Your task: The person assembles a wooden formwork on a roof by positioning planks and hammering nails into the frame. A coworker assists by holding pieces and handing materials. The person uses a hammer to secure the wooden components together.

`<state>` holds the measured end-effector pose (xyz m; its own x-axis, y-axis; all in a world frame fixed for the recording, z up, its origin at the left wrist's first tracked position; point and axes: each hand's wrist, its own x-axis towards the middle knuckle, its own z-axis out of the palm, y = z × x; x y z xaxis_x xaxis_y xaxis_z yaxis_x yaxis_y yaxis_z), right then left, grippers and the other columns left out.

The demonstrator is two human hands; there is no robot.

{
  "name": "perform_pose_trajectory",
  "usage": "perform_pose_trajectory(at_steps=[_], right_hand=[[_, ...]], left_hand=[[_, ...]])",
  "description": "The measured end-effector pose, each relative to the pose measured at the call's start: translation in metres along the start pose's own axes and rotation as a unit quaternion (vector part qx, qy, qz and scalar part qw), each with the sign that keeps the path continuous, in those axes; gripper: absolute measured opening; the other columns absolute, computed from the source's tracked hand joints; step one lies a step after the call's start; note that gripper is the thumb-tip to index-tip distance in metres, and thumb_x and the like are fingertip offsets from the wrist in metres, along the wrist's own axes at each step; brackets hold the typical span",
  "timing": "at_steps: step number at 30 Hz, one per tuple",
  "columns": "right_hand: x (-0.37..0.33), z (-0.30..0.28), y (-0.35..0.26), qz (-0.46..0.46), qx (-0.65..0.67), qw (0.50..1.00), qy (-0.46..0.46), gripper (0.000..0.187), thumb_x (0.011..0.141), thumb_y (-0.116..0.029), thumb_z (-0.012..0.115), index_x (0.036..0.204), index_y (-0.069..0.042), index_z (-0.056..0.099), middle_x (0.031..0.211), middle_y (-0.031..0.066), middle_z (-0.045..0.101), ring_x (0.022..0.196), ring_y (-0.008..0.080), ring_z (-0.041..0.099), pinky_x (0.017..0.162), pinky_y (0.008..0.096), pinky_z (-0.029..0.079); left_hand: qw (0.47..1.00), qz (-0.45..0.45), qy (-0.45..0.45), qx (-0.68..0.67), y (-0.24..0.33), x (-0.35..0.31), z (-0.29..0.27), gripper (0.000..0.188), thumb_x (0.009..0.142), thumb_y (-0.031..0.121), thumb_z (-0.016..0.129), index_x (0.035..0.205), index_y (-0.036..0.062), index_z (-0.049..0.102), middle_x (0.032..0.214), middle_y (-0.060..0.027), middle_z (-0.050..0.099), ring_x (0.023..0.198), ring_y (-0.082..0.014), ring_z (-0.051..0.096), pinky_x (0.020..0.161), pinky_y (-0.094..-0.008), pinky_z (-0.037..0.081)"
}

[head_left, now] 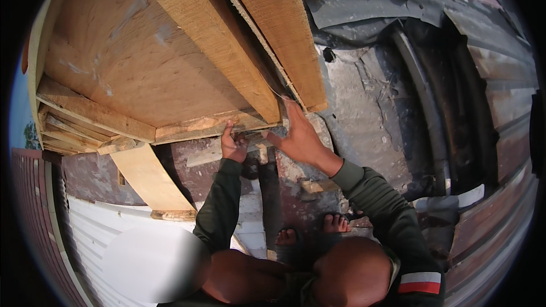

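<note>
A large framed plywood panel (153, 40) stands tilted in front of me, edged with rough timber. My left hand (232, 146) is at its lower rail (199, 127), one finger up against the wood and the others curled, partly in shadow. To its right, my right hand (301, 139) has thumb and fingers apart. Its fingertips touch the lower end of the frame, in the gap between a thick beam (222, 34) and a wide board (284, 28). A thin strand, perhaps wire, curves near those fingertips.
A light plank (151, 176) slants below the panel on the left. White corrugated sheet (91, 233) lies lower left, rusty corrugated sheets (500, 216) on the right. A dark pipe (424, 96) runs beside a cracked concrete ledge (369, 113). My bare feet (335, 223) are just below the hands.
</note>
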<state>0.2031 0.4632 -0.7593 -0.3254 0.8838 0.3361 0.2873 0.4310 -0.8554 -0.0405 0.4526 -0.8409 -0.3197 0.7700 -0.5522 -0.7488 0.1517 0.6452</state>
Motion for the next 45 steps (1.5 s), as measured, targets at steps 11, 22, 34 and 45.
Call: perform_pose_trajectory(at_steps=[11, 22, 34, 45], right_hand=[[0.061, 0.025, 0.018, 0.082, 0.096, 0.992, -0.020, 0.100, 0.067, -0.055, 0.084, 0.134, 0.009, 0.044, 0.121, 0.0300, 0.061, 0.116, 0.0425, 0.059, 0.098, 0.0446, 0.046], [0.074, 0.027, 0.039, 0.090, 0.105, 0.985, -0.098, 0.121, 0.064, -0.057, 0.087, 0.146, 0.010, 0.028, 0.143, 0.0308, 0.044, 0.132, 0.0402, 0.045, 0.109, 0.0415, 0.037], [0.080, 0.022, 0.044, 0.000, 0.092, 0.993, -0.067, 0.075, 0.069, -0.054, 0.084, 0.110, 0.005, 0.064, 0.103, 0.0227, 0.065, 0.097, 0.0318, 0.062, 0.088, 0.0400, 0.047], [0.080, 0.027, 0.045, -0.035, 0.160, 0.985, -0.058, 0.068, 0.072, -0.059, 0.082, 0.093, 0.005, 0.074, 0.077, 0.0158, 0.069, 0.074, 0.0234, 0.064, 0.071, 0.0357, 0.050]], left_hand=[[0.997, -0.002, -0.060, 0.055, 0.004, 0.011, -0.017, 0.028, 0.093, 0.044, 0.070, 0.086, 0.0202, 0.057, 0.055, 0.0053, 0.043, 0.043, -0.0076, 0.041, 0.042, -0.0254, 0.033], [0.999, 0.022, 0.029, 0.040, -0.003, 0.001, -0.001, 0.026, 0.093, 0.045, 0.070, 0.094, 0.0212, 0.058, 0.059, 0.0050, 0.047, 0.044, -0.0060, 0.043, 0.042, -0.0230, 0.036], [0.999, 0.005, -0.035, 0.034, -0.002, 0.013, -0.017, 0.025, 0.095, 0.043, 0.067, 0.086, 0.0216, 0.058, 0.054, 0.0082, 0.047, 0.040, -0.0062, 0.038, 0.043, -0.0216, 0.033], [0.999, -0.004, -0.053, 0.003, -0.004, 0.015, -0.023, 0.016, 0.098, 0.036, 0.064, 0.105, 0.0221, 0.061, 0.066, 0.0069, 0.049, 0.052, -0.0075, 0.042, 0.050, -0.0234, 0.034]])
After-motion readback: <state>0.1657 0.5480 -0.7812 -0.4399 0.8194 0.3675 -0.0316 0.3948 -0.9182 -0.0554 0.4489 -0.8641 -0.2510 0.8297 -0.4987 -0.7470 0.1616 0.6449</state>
